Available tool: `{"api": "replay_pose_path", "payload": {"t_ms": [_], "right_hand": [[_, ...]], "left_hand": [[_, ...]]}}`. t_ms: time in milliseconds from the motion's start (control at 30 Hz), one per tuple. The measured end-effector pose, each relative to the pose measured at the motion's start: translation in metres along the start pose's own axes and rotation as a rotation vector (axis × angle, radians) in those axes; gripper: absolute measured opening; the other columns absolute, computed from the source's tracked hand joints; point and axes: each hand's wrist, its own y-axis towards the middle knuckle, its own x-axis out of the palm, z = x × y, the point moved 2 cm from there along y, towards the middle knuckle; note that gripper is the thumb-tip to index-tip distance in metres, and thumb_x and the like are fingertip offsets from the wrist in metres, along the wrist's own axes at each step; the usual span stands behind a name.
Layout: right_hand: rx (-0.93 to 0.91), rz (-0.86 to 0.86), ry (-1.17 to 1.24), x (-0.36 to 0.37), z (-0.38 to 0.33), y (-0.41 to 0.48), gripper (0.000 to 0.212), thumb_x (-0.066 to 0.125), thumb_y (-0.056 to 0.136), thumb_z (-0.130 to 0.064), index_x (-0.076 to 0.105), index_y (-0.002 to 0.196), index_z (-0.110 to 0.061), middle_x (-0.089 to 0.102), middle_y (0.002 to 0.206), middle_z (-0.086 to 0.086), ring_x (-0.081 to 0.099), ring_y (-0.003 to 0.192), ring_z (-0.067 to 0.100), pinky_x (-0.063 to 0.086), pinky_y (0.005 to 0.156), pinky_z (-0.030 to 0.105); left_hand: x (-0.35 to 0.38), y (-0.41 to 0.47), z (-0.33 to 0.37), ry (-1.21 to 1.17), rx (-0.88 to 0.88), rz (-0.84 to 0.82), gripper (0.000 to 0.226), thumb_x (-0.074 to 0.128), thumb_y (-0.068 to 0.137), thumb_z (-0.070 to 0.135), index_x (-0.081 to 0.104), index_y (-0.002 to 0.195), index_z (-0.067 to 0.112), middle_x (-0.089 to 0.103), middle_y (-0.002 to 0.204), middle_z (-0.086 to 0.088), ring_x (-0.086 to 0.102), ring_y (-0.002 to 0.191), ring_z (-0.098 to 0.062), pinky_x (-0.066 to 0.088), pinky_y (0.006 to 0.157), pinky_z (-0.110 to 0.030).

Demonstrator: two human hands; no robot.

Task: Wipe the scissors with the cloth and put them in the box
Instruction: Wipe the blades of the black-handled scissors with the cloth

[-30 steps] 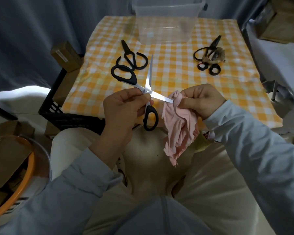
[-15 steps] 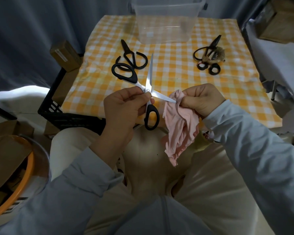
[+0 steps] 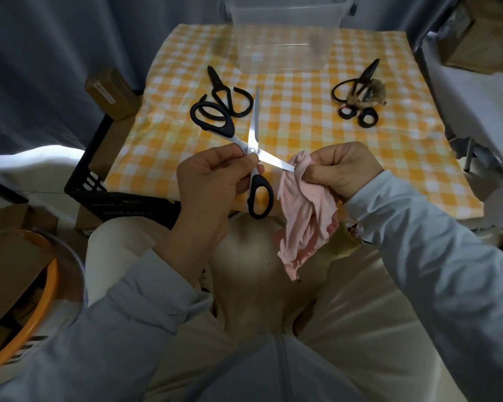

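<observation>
Scissors are what we are cleaning, seated at a table covered in orange check. At its far edge stands the clear box, with nothing visible inside. On the table lie a left pair and a right pair, untouched. Our left hand grips the scissors beside the pivot, above the near table edge, blades spread in an X. Our right hand clutches the pink cloth, bunched against the tip of the blade pointing right. Over the last second the scissors rose slightly and the cloth slid out to that tip, which now just shows. We judge this blade's stroke is finishing; the other blade waits, boxing later.
</observation>
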Motion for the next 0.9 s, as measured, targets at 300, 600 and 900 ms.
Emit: {"api": "replay_pose_path", "payload": {"t_ms": [300, 600, 900], "right_hand": [[0.007, -0.104, 0.041, -0.0057, -0.0016, 0.0003, 0.024, 0.066, 0.079, 0.003, 0.074, 0.063, -0.014, 0.071, 0.067, 0.001, 0.065, 0.065, 0.009, 0.055, 0.063, 0.023], [-0.016, -0.071, 0.035, -0.0019, -0.0013, 0.0006, 0.027, 0.065, 0.077, 0.004, 0.073, 0.060, -0.014, 0.069, 0.072, 0.010, 0.062, 0.068, 0.018, 0.054, 0.061, 0.025], [-0.018, -0.096, 0.067, -0.0070, 0.0014, 0.0016, 0.026, 0.064, 0.072, 0.004, 0.075, 0.061, -0.017, 0.067, 0.059, 0.005, 0.059, 0.059, 0.023, 0.048, 0.064, 0.033]], "left_hand": [[-0.0005, -0.0007, -0.0002, -0.003, -0.005, -0.014, 0.017, 0.065, 0.081, -0.007, 0.067, 0.073, 0.008, 0.070, 0.063, 0.000, 0.069, 0.063, -0.015, 0.059, 0.065, -0.027], [-0.0011, 0.0002, 0.0006, -0.023, -0.026, -0.002, 0.020, 0.065, 0.080, -0.008, 0.067, 0.070, 0.009, 0.069, 0.062, -0.001, 0.069, 0.060, -0.015, 0.057, 0.061, -0.023], [-0.0014, 0.0007, 0.0011, -0.053, -0.039, 0.000, 0.016, 0.066, 0.079, -0.008, 0.066, 0.071, 0.006, 0.069, 0.063, -0.003, 0.069, 0.059, -0.017, 0.057, 0.061, -0.025]]}}
